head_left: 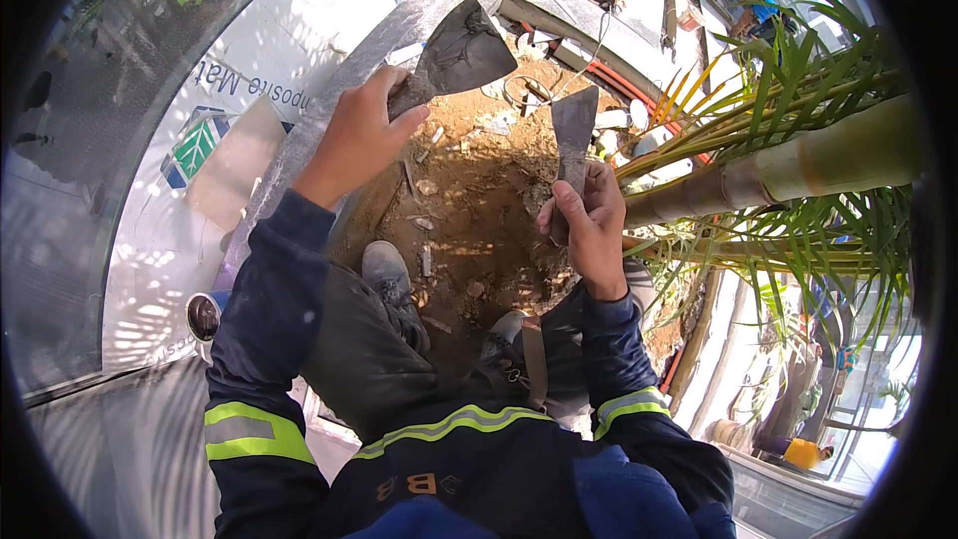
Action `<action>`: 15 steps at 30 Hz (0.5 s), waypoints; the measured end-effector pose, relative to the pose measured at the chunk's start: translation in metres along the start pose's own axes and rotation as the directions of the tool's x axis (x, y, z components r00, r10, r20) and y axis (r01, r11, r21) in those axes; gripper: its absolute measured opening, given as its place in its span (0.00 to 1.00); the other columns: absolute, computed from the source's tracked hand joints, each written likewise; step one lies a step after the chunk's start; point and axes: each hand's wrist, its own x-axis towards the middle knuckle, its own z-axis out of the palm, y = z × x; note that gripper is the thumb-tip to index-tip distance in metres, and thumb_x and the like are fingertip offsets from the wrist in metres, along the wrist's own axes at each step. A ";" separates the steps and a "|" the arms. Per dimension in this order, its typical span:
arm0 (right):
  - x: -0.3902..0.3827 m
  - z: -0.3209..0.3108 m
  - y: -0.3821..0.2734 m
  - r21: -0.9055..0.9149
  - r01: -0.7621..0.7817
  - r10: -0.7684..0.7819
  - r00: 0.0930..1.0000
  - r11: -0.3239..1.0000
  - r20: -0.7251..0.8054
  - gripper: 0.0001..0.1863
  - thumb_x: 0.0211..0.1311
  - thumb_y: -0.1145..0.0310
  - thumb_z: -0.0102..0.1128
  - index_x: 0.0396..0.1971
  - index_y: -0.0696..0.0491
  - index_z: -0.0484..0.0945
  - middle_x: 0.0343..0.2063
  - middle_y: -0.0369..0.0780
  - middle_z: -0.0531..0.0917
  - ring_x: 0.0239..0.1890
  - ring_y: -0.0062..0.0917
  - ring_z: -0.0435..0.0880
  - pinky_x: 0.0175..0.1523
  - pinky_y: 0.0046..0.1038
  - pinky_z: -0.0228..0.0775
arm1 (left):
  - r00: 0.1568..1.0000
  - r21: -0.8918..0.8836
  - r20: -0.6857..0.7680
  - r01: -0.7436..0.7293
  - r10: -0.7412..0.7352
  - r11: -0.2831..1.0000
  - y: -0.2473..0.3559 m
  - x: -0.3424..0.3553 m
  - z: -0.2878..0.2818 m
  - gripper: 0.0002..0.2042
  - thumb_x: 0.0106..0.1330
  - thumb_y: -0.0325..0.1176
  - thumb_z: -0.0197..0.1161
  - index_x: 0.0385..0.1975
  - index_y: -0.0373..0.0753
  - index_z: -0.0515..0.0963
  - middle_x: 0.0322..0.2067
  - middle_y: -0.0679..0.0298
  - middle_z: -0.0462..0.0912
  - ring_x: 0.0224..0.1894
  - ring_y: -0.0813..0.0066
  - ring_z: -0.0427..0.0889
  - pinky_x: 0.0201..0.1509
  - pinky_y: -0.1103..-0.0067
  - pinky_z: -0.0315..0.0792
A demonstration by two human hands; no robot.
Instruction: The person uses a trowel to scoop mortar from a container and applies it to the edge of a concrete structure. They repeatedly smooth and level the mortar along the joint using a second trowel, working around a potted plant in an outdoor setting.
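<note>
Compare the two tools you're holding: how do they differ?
The trowel in the left hand has a broad, rounded blade caked in grey paste; the scraper in the right hand is narrower, straight-sided and cleaner. Both blades are metal and point away from the person.

A wide putty knife (461, 52), smeared grey, is gripped in the left hand (357, 135) against the grey metal panel (329, 110); a narrower scraper (573, 135) is held upright in the right hand (591, 225) over bare soil (469, 200), palm fronds (798, 90) seen at right.
</note>
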 end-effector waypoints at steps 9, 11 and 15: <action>0.023 0.002 -0.033 -0.789 0.315 -0.330 0.932 0.527 0.152 0.20 0.72 0.65 0.62 0.59 0.58 0.78 0.39 0.44 0.81 0.40 0.37 0.85 0.43 0.37 0.76 | 1.000 0.027 -0.018 -0.021 0.021 0.999 -0.005 -0.002 0.002 0.26 0.63 0.43 0.72 0.49 0.24 0.80 0.41 0.37 0.85 0.47 0.43 0.86 0.51 0.63 0.77; 0.033 -0.008 -0.038 -0.876 0.360 -0.420 0.883 0.320 0.210 0.23 0.67 0.65 0.66 0.61 0.53 0.79 0.43 0.42 0.81 0.41 0.41 0.84 0.42 0.39 0.76 | 0.999 0.044 0.047 -0.024 0.022 0.999 -0.002 -0.004 -0.002 0.25 0.62 0.43 0.72 0.46 0.24 0.81 0.39 0.37 0.85 0.45 0.42 0.86 0.50 0.63 0.77; 0.057 -0.033 -0.061 -0.846 0.527 -0.472 0.767 0.075 0.435 0.25 0.64 0.67 0.70 0.62 0.47 0.80 0.42 0.40 0.81 0.37 0.37 0.84 0.40 0.36 0.76 | 0.986 0.022 0.159 -0.051 0.047 0.998 -0.001 -0.007 -0.008 0.24 0.61 0.43 0.72 0.44 0.24 0.82 0.37 0.38 0.84 0.44 0.41 0.84 0.49 0.62 0.76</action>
